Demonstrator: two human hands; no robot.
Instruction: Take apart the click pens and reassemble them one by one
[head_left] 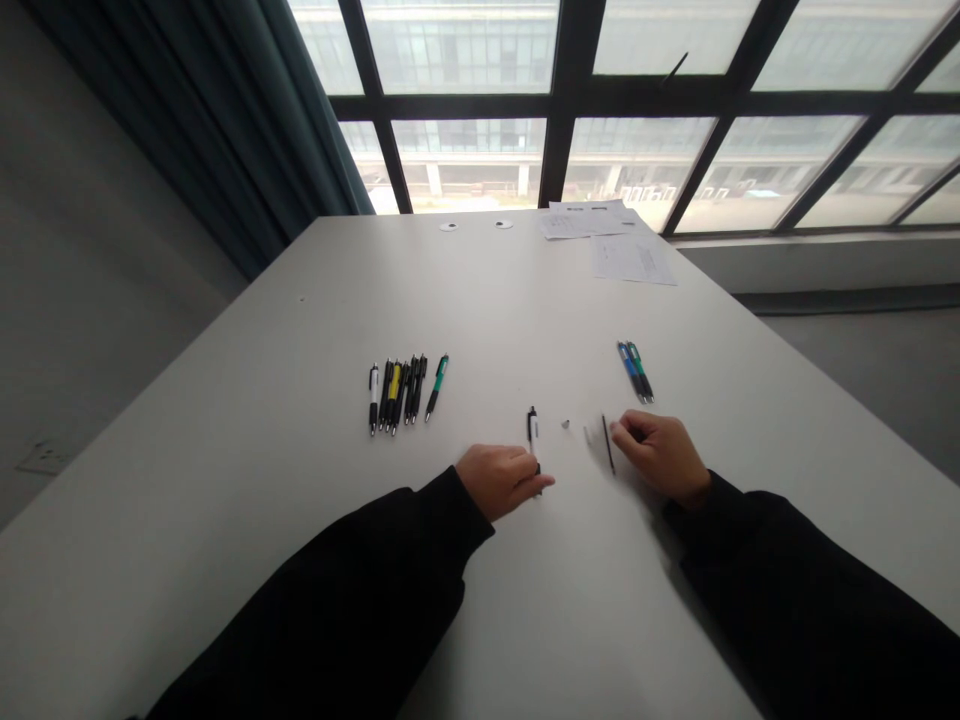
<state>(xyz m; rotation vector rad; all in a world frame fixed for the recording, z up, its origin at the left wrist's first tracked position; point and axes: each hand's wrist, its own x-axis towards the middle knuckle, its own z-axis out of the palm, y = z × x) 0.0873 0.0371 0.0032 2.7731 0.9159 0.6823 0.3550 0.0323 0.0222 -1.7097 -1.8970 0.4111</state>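
My left hand (pixel 501 479) rests on the white table (pixel 300 450), fingers closed around the lower end of a black and white pen barrel (pixel 532 424). My right hand (pixel 660 452) lies a little to the right, fingers curled around a small dark part that I cannot make out. Between the hands lie a thin black refill (pixel 607 444) and a tiny silver piece (pixel 566 424). A row of several pens (pixel 401 390) sits to the left. Two pens, blue and green (pixel 635 371), lie beyond my right hand.
Sheets of paper (pixel 634 258) lie at the table's far right corner by the window. Two small round discs (pixel 475 225) sit at the far edge. A dark curtain (pixel 225 150) hangs at the left.
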